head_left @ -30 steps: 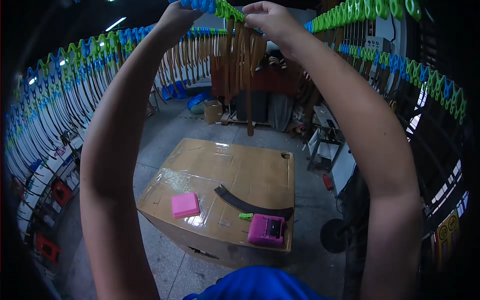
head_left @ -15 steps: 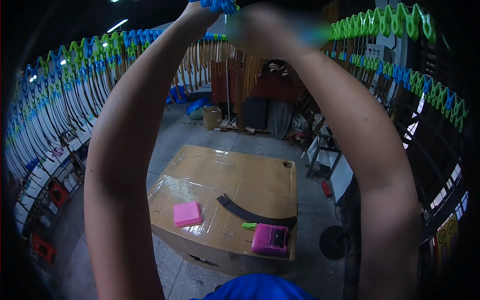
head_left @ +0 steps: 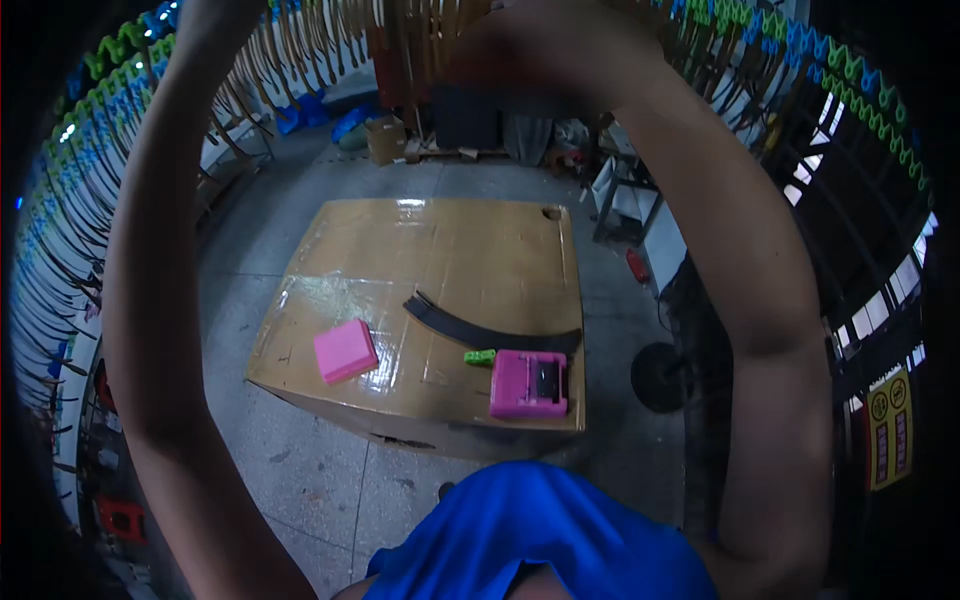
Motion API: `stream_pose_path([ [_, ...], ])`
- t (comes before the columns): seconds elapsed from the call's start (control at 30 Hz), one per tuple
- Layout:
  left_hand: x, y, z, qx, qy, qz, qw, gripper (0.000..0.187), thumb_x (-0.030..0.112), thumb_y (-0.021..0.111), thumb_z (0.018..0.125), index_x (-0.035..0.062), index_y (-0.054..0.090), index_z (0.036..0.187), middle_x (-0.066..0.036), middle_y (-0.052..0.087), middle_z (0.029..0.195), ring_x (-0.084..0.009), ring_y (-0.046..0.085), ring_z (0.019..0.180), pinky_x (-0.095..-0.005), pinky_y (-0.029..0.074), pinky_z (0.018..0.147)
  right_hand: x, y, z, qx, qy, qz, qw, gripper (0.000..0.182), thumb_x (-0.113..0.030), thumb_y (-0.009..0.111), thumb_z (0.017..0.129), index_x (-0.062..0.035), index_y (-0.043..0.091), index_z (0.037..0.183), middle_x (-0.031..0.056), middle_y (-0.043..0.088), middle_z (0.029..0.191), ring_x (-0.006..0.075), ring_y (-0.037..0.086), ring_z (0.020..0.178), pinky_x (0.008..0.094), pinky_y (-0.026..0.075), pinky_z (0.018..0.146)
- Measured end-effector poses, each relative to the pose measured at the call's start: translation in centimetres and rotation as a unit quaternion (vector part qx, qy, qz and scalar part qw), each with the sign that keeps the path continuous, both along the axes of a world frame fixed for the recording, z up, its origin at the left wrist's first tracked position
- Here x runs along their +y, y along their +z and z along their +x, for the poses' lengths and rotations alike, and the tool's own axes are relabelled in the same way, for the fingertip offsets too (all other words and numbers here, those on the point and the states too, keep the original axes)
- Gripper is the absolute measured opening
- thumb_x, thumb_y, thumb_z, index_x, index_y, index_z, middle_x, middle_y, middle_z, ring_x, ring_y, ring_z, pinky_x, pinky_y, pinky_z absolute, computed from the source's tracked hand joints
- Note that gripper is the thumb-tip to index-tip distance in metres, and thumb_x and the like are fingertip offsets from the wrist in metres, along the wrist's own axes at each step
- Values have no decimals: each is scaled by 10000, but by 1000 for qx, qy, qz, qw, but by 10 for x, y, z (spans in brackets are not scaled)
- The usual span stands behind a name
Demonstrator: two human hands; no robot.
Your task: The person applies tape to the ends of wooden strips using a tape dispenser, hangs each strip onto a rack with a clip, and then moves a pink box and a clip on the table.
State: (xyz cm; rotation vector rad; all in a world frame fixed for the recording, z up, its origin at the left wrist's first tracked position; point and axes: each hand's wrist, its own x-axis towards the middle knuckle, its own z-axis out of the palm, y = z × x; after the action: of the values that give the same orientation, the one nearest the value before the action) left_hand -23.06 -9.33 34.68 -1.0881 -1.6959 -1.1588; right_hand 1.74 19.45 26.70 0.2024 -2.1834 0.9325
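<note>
Both my arms are raised toward the top of the view. My left forearm [head_left: 165,190] runs up past the top edge, so that hand is cut off. My right hand [head_left: 555,50] is at the top, in front of hanging brown strips [head_left: 420,45]; its fingers are dark and smeared, and I cannot make out anything in them. Below, on a large cardboard box [head_left: 430,235], lie a pink box [head_left: 345,351], a curved black strip [head_left: 480,330], a green clip [head_left: 480,356] and a magenta case [head_left: 515,385] with a dark part on it.
Rows of green and blue clips [head_left: 790,40] with strips hanging from them run along both sides. A small carton [head_left: 385,140] and blue bags [head_left: 350,122] lie on the far floor. A round black base [head_left: 660,377] stands to the right of the cardboard box.
The view has tilted downward, so the cardboard box sits higher. My left hand has gone out at the top left. My right hand has moved down and left, away from the clips.
</note>
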Motion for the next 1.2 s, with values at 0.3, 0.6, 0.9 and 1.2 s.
stream_pose_path([
  [0.3,-33,-334,163,-324,-212,-349,853,374,-50,766,903,10,689,1264,-108,739,1151,-187,707,1007,-318,546,912,-34,-263,209,-302,-62,-68,949,1113,-475,929,759,-57,333,1603,226,457,1538,385,468,1446,487,417,1192],
  [0.6,34,-403,233,-143,-247,-335,898,396,35,743,839,20,677,1230,-202,696,1144,-423,678,1047,-482,564,900,-84,-333,219,-302,-129,27,944,1198,-395,967,687,-83,280,1617,229,340,1604,438,295,1546,546,267,1283],
  [0.9,39,-392,240,-193,-187,-394,879,239,88,725,881,26,694,1110,-193,689,1012,-405,704,903,-476,576,764,-77,-332,214,-291,-110,26,950,1114,-392,966,671,-85,352,1549,207,423,1535,415,390,1488,543,264,1283],
  [1.2,30,-429,213,-472,-108,-302,821,186,149,738,921,-28,698,959,-181,750,805,-262,745,722,-386,578,698,-66,-357,213,-201,-91,12,975,1044,-383,996,630,-68,406,1432,182,493,1425,395,455,1414,488,364,1219],
])
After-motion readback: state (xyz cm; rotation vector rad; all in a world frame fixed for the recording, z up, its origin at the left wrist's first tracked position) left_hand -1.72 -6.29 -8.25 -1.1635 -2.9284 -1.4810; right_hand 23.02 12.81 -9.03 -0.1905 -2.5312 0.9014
